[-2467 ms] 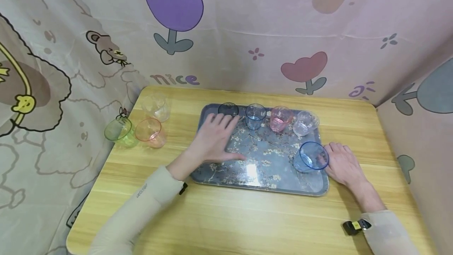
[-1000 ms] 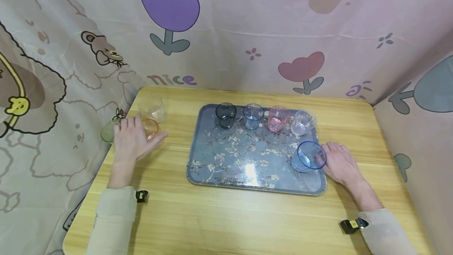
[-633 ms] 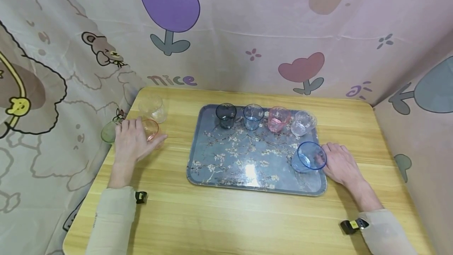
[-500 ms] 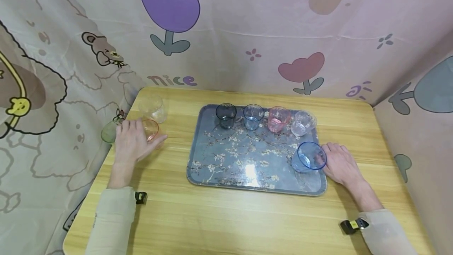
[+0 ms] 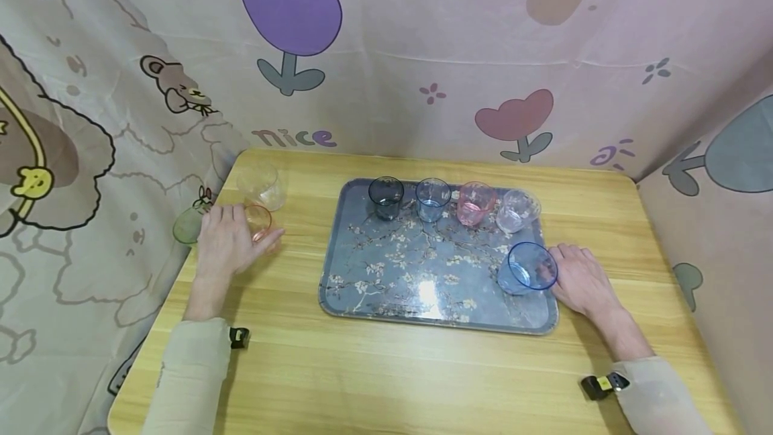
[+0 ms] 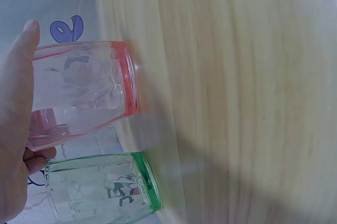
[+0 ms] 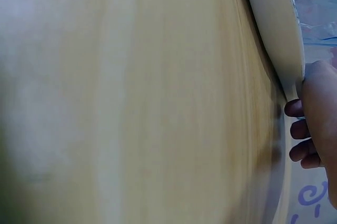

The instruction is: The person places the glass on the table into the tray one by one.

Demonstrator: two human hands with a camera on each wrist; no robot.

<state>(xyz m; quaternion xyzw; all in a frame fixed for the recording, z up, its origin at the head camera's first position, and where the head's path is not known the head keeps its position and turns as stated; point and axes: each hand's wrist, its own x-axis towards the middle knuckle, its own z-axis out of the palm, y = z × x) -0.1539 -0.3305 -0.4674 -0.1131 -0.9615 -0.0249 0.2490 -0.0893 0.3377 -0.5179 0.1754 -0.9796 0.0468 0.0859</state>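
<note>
At the table's left side my left hand (image 5: pixel 223 240) holds a see-through red-orange cup (image 5: pixel 258 219), thumb on one side and fingers on the other. In the left wrist view the curled fingertips show between this cup (image 6: pixel 79 92) and a green cup (image 6: pixel 100 187) beside it. My right hand (image 5: pixel 582 280) grips the right edge of a grey-blue flowered tray (image 5: pixel 386 294); its curled fingers show by the tray's pale side in the right wrist view. A blue-rimmed cup (image 5: pixel 519 270) stands on the tray just left of that hand and overlaps the thumb.
Along the tray's far side stand a dark cup (image 5: pixel 386 200), a light blue cup (image 5: pixel 432 201), a pink cup (image 5: pixel 476 205) and a clear cup (image 5: pixel 518 212). Another clear cup (image 5: pixel 262 186) is behind the left hand. Patterned curtain (image 5: pixel 392 52) borders the wooden table (image 5: pixel 392 381).
My left hand has moved from the dark cup on the tray leftward to the red-orange cup, and has stayed there over the last second. The right hand has held its place.
</note>
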